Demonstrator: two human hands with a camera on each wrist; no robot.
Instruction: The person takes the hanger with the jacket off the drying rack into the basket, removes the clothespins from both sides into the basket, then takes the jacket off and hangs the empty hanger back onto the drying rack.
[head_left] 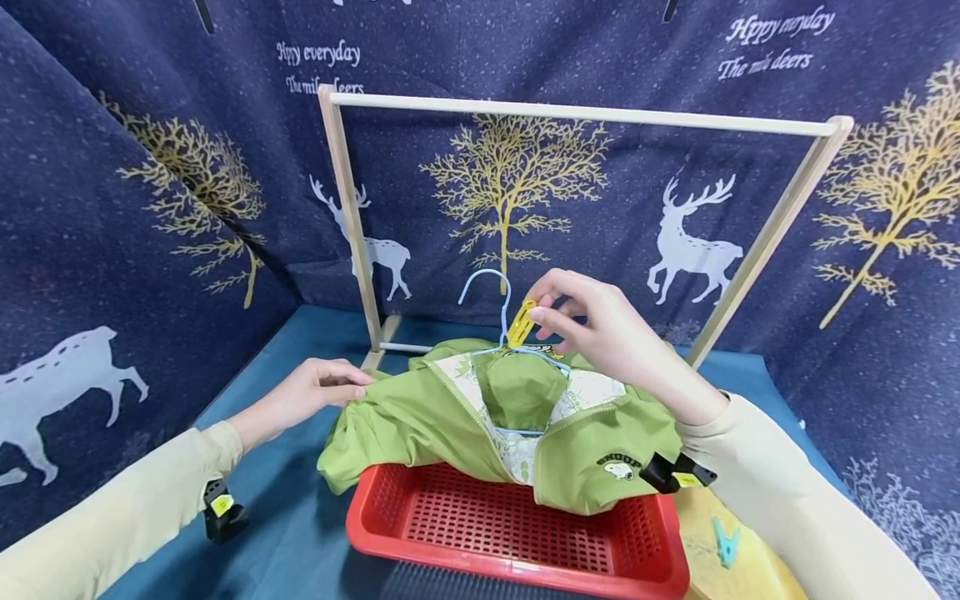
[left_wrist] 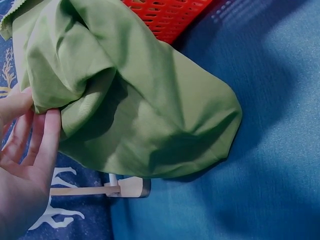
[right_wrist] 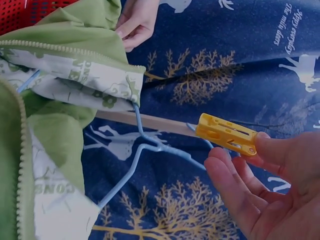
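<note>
A green zip jacket [head_left: 420, 417] with a white printed lining lies spread over a red basket [head_left: 517, 570], its front open. Inside its collar sits a light blue hanger [head_left: 507, 310], the hook standing up above the cloth. My left hand [head_left: 318, 390] pinches the jacket's green cloth on the left side, thumb against fingers, also plain in the left wrist view [left_wrist: 30, 155]. Beside the hanger's neck, my right hand [head_left: 592, 321] holds a yellow clothespin [right_wrist: 227, 134] by one end. Fingers of that hand hide part of the hook in the right wrist view.
Behind the basket stands a rack with a white top rail [head_left: 585, 111] and wooden posts. A teal clothespin [head_left: 726, 543] lies on a yellow surface [head_left: 701, 521] at the right. Dark blue patterned cloth [head_left: 465, 50] hangs behind; blue cloth [head_left: 277, 492] covers the table.
</note>
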